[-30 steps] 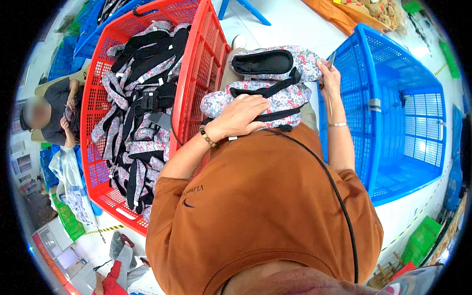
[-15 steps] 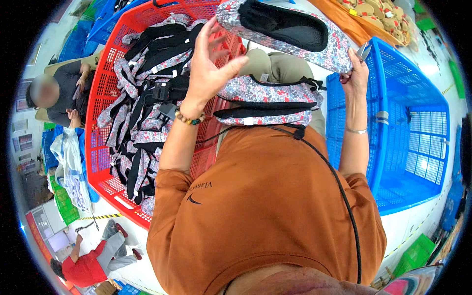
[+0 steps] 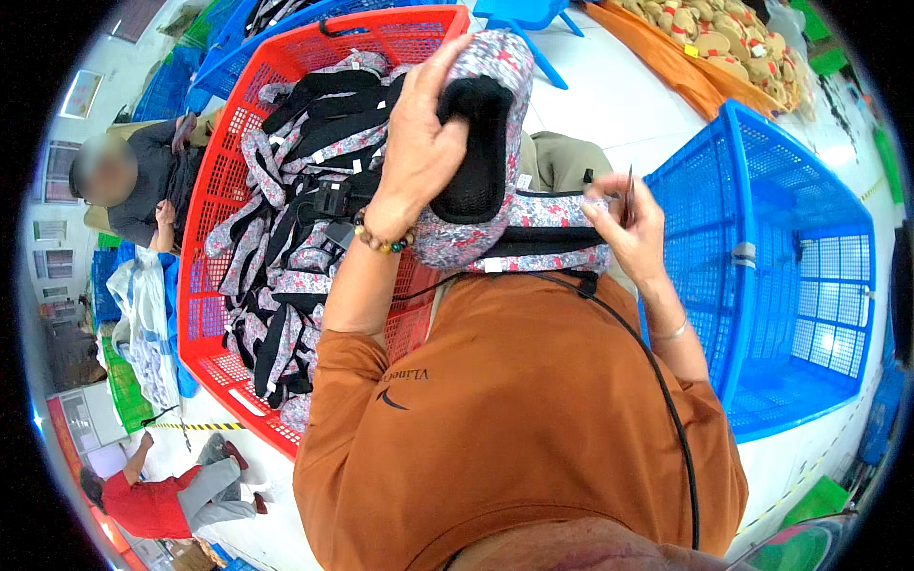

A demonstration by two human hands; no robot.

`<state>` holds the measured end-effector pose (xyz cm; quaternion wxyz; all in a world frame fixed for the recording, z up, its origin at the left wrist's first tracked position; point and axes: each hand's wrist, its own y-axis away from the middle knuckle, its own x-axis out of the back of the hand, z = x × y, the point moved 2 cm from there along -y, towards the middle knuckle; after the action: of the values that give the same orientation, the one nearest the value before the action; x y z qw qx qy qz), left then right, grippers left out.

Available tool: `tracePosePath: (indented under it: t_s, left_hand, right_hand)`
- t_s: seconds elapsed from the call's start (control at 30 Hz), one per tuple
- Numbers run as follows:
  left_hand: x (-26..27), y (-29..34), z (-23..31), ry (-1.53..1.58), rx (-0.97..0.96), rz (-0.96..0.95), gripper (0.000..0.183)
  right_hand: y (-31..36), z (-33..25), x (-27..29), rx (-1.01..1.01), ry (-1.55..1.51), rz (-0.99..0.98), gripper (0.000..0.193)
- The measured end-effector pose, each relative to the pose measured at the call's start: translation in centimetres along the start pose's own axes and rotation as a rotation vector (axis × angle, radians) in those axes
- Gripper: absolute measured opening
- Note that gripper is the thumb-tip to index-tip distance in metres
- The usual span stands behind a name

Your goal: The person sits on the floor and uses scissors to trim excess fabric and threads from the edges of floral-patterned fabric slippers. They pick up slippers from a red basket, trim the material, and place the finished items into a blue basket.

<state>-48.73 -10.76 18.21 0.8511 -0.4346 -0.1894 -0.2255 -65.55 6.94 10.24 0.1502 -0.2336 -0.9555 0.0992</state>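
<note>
My left hand grips a grey, red-patterned fabric slipper by its side, the thumb reaching into the black-lined opening. The slipper stands roughly upright in front of my lap. To its right, my right hand holds a pair of small thread snips, blades pointing up. Its fingers are curled, apart from the held slipper and close above the lap. Other slippers of the same pattern lie stacked across my lap, partly hidden behind the held one.
On the left stands a red plastic crate heaped with similar slippers. To the right is a blue perforated crate. A blue stool and a pile of tan slippers are farther off. Two people are at the left.
The slipper has turned from lying across to nearly upright and come closer. My left hand has closed on it; my right hand has released its end and moved lower, keeping the snips.
</note>
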Motion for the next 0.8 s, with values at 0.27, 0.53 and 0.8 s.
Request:
tracePosePath:
  t_s: [0.27, 0.53, 0.8]
  left_hand:
    - [-1.0, 1.3, 4.3, 0.007, 0.063, -0.176, 0.067]
    - [-0.3, 1.4, 3.9, 0.011, 0.004, -0.223, 0.06]
    - [-1.4, 2.1, 3.8, -0.074, 0.013, -0.265, 0.049]
  right_hand:
    - [-4.9, -5.4, -3.4, 0.451, 0.194, 0.225, 0.064]
    - [-5.4, -4.7, -2.1, 0.449, 0.065, 0.126, 0.041]
    - [-5.2, -4.6, -1.8, 0.128, -0.325, -0.038, 0.016]
